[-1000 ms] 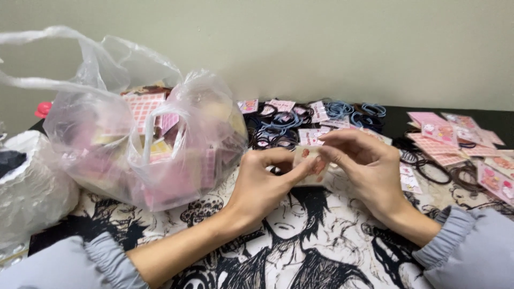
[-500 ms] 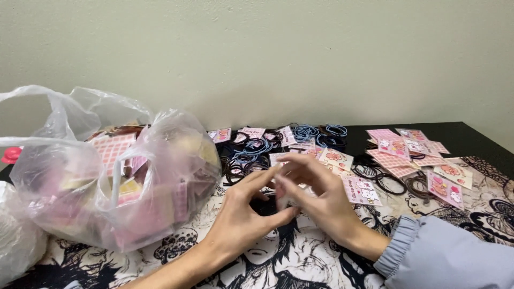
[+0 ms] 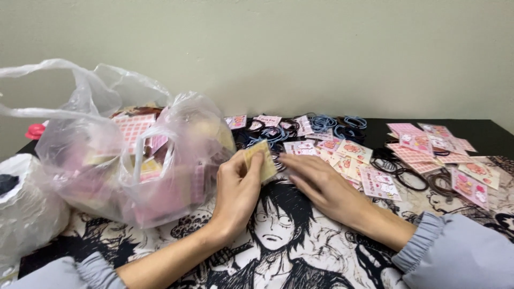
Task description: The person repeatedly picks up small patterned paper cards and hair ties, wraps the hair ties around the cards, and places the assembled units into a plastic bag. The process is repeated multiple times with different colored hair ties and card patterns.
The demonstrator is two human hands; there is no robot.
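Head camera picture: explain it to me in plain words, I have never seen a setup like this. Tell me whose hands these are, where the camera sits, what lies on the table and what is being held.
There is no machine here. A person wears one camera on the head, looking down, so the two bare arms reaching in from the bottom are the person's own.

The left hand holds up a small yellowish card between thumb and fingers. The right hand lies flat on the table, fingers stretched toward the card, holding nothing.

The table is covered by a mat printed with black-and-white cartoon figures. On the left stands a clear plastic bag stuffed with pink and yellow packets. Behind the hands and to the right lie pink cards, blue hair ties and dark hair ties. At the far left edge sits a second, whitish bag.
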